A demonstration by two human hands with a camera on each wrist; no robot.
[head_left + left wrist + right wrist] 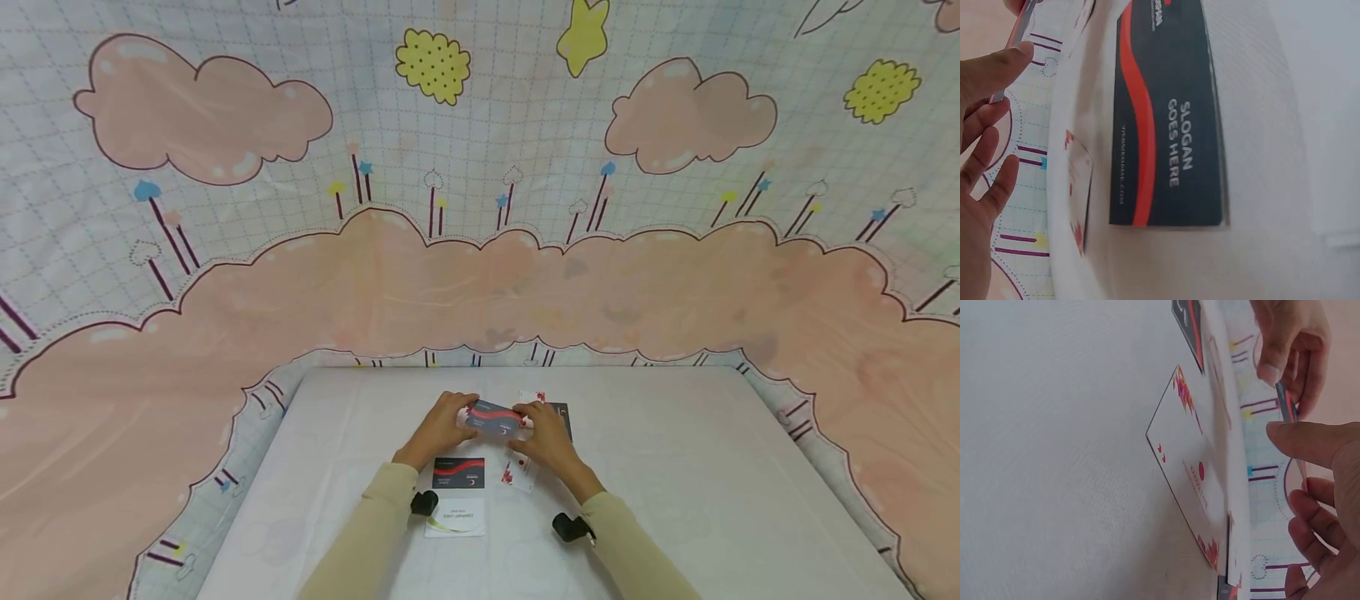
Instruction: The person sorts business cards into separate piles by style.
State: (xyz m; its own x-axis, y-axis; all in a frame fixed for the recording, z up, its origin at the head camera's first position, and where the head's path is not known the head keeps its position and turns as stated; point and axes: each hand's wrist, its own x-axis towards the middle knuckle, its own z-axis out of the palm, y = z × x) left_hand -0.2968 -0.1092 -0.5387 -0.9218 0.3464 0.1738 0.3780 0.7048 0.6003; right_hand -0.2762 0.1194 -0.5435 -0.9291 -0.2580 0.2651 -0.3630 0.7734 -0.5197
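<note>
Both hands hold a dark grey business card [491, 419] with a red wavy stripe, raised above the white table. My left hand [444, 429] pinches its left end between thumb and fingers, while my right hand [551, 437] pinches the right end. In the right wrist view the held card [1286, 403] appears almost edge-on between the two thumbs. Beneath the hands lie a similar dark card [458, 472], lettered "SLOGAN GOES HERE" in the left wrist view, and a white card with red floral corners [1188, 472].
Nearest the body, a white "COMPANY LOGO" card [455, 517] lies below the dark one. Behind the right hand are another white card [532, 396] and a dark card [562, 417], partly covered. A patterned cloth [480, 292] hangs beyond the table [675, 467].
</note>
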